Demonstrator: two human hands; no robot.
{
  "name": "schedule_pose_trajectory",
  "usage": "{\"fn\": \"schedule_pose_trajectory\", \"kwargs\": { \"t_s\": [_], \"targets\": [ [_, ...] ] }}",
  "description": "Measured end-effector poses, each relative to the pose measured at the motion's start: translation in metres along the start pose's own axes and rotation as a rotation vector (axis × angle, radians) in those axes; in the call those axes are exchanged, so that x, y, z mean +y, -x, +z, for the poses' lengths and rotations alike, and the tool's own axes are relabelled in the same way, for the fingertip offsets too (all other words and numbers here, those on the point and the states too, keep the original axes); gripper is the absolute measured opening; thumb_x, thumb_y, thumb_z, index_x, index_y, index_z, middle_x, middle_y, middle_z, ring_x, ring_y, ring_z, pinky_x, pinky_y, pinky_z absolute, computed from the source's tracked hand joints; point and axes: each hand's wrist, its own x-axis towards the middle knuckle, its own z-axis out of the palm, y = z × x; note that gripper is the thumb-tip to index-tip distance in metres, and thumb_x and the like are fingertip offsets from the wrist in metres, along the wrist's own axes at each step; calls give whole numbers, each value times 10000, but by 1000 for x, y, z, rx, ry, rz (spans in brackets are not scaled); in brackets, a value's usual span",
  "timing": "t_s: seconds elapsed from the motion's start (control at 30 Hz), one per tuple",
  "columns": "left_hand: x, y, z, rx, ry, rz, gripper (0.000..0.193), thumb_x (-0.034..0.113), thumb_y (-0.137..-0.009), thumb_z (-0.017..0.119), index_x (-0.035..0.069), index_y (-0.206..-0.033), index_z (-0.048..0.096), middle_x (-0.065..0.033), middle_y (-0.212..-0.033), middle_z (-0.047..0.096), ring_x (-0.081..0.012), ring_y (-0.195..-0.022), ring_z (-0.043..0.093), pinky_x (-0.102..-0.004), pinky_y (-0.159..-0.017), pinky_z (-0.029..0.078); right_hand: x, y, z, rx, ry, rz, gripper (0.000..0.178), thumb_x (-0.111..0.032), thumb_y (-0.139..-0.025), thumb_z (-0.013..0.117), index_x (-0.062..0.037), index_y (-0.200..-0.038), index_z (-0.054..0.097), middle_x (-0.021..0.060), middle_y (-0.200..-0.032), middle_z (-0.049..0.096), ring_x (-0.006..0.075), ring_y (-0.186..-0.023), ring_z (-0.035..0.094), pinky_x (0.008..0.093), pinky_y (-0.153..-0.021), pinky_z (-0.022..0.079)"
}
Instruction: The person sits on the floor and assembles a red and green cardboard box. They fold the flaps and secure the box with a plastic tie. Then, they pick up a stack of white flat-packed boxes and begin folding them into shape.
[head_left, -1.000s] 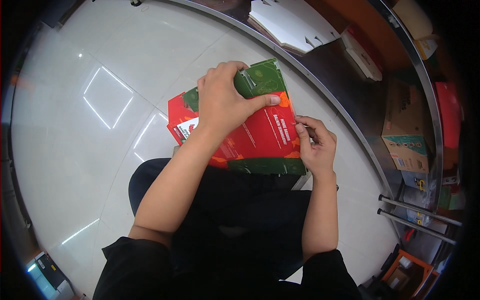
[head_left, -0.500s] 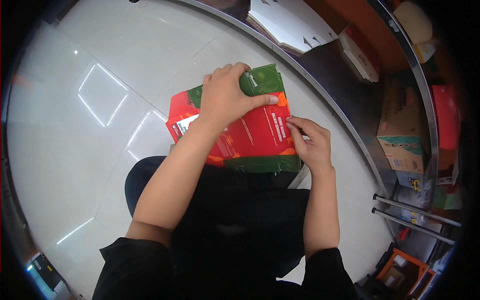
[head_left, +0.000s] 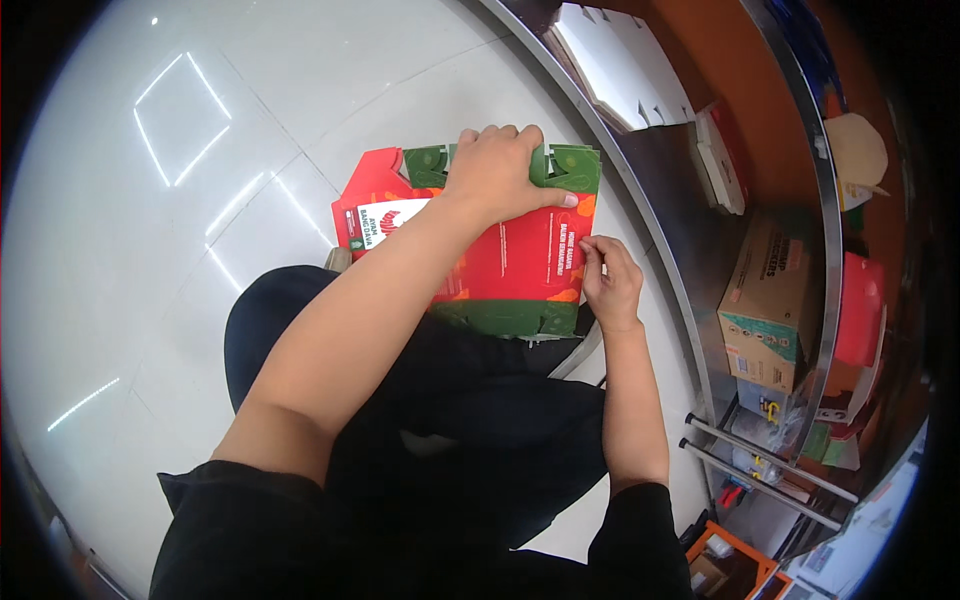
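A flattened red and green carton with cut-out flaps lies over my lap, its printed face up. It looks like more than one layer, though I cannot tell how many. My left hand is clamped over its far edge, thumb pressed on the red panel and fingers curled behind the green flaps. At the carton's right edge, my right hand has thumb and forefinger pinched together. The left forearm covers part of the printed panel.
A curved metal-edged shelf unit runs along the right. It holds white die-cut cardboard sheets, a brown cardboard box and a red item. Two metal tubes stick out lower down. Glossy tiled floor spreads to the left.
The view has turned, and the carton now appears squarer to me, its tilt reduced. Both hands keep their places on it, the right one still at the right edge.
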Motion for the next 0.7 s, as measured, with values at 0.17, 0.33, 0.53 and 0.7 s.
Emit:
{"fn": "schedule_pose_trajectory", "kwargs": {
  "t_s": [0.17, 0.33, 0.53, 0.7],
  "targets": [
    [-7, 0, 7, -1, -34, -30, 772, 672, -697, 803, 48, -1126, 650, -147, -998, 681, -313, -1016, 643, -450, -961, 424, 7, 4, 17, -61, 43, 85, 85, 50, -937, 617, 13, -1004, 581, 165, -972, 651, 334, -852, 662, 372, -769, 546],
    [-8, -4, 8, -22, -75, -63, 784, 708, -717, 774, 59, -1139, 650, -142, -1097, 688, -286, -1094, 637, -439, -988, 415, 13, 5, 17, -99, 48, 59, 78, 21, -967, 595, 5, -1025, 544, 173, -1028, 629, 339, -888, 651, 384, -780, 539],
    [-13, -7, 4, -19, -55, -105, 802, 714, -712, 772, 58, -1159, 649, -134, -1088, 695, -282, -1110, 631, -433, -993, 413, 7, 7, 8, -83, -48, 135, 144, -17, -957, 646, 4, -1087, 585, 168, -1027, 684, 325, -874, 698, 376, -772, 570],
    [-12, -6, 7, -4, -76, -103, 814, 713, -704, 780, 57, -1168, 651, -142, -1087, 698, -290, -1102, 636, -438, -980, 422, 5, -3, 8, -45, -13, 76, 120, -2, -905, 708, 11, -1014, 658, 170, -965, 727, 297, -856, 739, 361, -746, 596]
  ]
}}
